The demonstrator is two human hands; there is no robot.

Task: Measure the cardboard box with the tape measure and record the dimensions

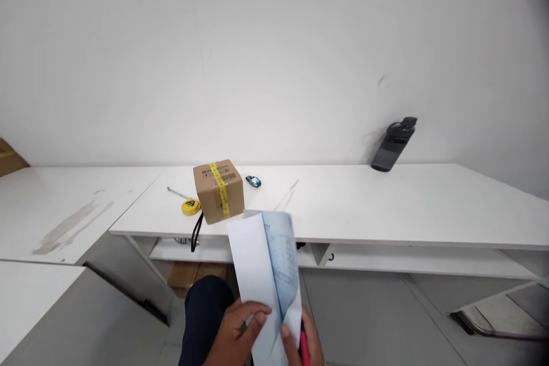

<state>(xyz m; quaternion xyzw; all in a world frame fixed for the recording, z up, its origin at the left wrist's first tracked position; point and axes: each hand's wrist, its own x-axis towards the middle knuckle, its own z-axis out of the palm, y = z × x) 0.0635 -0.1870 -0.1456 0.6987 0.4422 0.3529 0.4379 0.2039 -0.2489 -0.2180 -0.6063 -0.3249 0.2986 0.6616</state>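
Observation:
A folded bundle of paper sheets is held low in front of my body. One sheet is plain white, and behind it a bluish printed page shows. On the white sheet's left side, my left hand has thumb and forefinger pinched at the paper. My right hand grips the lower right edge, its thumb over the front. A red stick-like thing, perhaps a pen, is also in the right hand; most of it is hidden.
On the white table stand a taped cardboard box with a black strap, a yellow tape measure, a watch-like device and a dark bottle leaning on the wall. Below the shelf lie more cardboard boxes.

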